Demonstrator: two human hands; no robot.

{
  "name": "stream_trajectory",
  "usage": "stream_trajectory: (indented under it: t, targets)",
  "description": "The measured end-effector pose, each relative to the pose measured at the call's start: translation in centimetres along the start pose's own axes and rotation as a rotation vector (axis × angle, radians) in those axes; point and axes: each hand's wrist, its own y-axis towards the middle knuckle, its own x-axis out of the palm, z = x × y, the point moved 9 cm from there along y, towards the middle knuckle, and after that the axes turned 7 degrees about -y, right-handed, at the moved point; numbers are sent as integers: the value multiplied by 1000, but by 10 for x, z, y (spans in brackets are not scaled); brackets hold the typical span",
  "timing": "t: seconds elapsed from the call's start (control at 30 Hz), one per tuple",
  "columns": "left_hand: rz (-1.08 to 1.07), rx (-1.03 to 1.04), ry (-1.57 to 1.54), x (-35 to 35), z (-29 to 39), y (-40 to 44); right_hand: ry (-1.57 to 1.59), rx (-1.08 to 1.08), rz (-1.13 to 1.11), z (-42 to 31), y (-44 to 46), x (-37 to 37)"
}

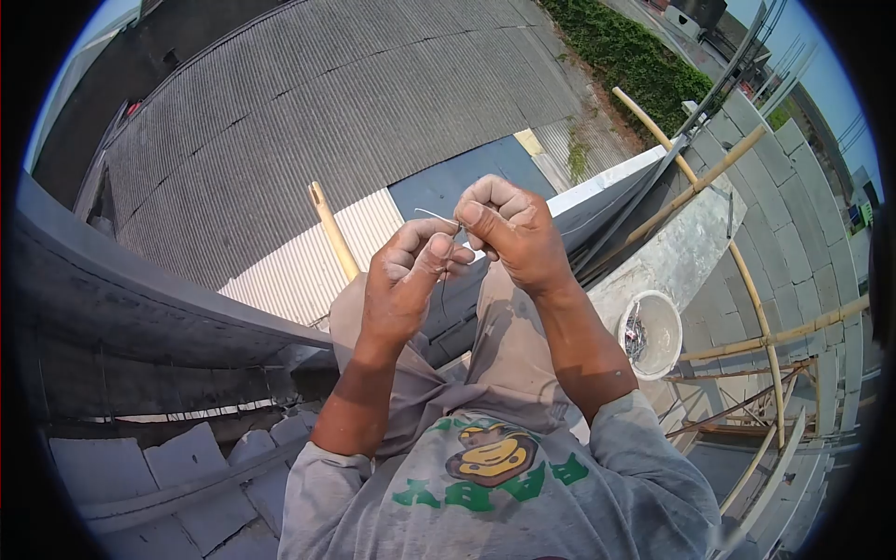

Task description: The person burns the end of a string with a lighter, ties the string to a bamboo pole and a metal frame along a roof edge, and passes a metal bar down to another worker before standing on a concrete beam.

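Two hands in my view, raised close together above the lap. Left hand (408,275): fingers curled, thumb pressed in, pinching one thin strand (431,216). Right hand (509,229): folded nearly closed, thumb against forefinger, on the same strand. Its pale bent end pokes out above the left fingers; one dark line (444,297) hangs below, and I can't tell if it's the same piece. One white bucket (665,327) to the right, on a grey slab (691,245), grey contents unclear. Bamboo poles (749,287): at least three cross at right. One bamboo stub (333,233) ahead-left; one blue panel (467,180) beyond.
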Motion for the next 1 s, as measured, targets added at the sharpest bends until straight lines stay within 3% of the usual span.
stream_trajectory:
  t: [0.13, 0.47, 0.57, 0.67, 0.8, 0.97, 1.0]
  targets:
    - [49, 107, 12, 2, 1, 13, -113, -147, 61, -4, -1, -1]
    - [181, 66, -46, -31, -30, 2, -152, -131, 63, 22, -8, 15]
    - [198, 57, 22, -45, -27, 4, -145, -96, 24, 35, -2, 25]
    - [244, 130, 287, -64, -25, 5, -185, 28, -35, 54, 6, 34]
    - [238, 253, 364, -76, -15, 10, -359, -31, -113, 47, 15, 40]
    - [216, 249, 534, -66, 1, 7, -452, -32, -123, 41, 31, 32]
    - [207, 254, 555, -62, 0, 7, -484, -121, -110, 34, 32, 33]
